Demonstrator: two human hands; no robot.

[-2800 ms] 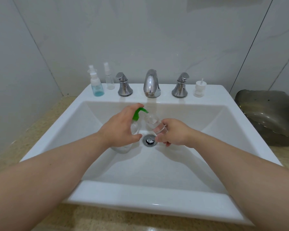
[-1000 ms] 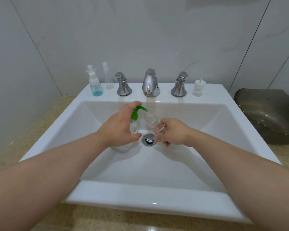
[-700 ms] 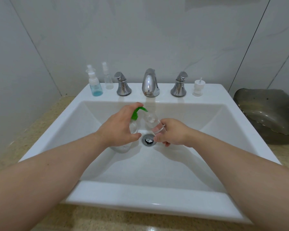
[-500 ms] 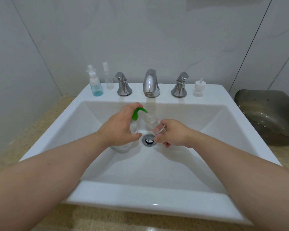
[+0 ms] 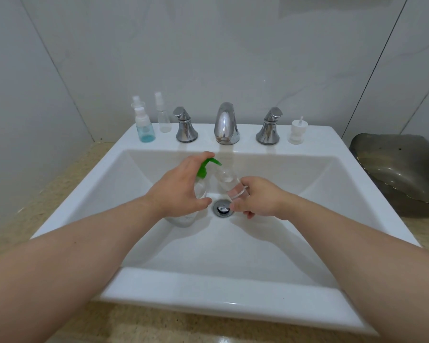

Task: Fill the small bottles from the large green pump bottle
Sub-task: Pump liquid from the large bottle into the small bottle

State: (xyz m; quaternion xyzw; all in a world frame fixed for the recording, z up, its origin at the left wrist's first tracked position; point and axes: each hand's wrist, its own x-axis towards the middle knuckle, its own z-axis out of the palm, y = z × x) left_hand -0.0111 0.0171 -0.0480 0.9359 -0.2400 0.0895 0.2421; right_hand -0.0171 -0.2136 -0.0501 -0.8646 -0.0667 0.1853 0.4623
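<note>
White sink (image 5: 307, 134) fills the view, and I work over its drain (image 5: 223, 208). My left hand (image 5: 178, 191) grips the green pump bottle (image 5: 200, 188), forefinger on the pump head. My right hand (image 5: 258, 196) curls round a clear small bottle (image 5: 229, 180), tilted with its mouth just under the spout. Nothing has shifted these last moments, so I judge the pumping goes on. It seems only partly full, though the clear plastic hides the level. Two more bottles (image 5: 145, 129) wait far left.
</note>
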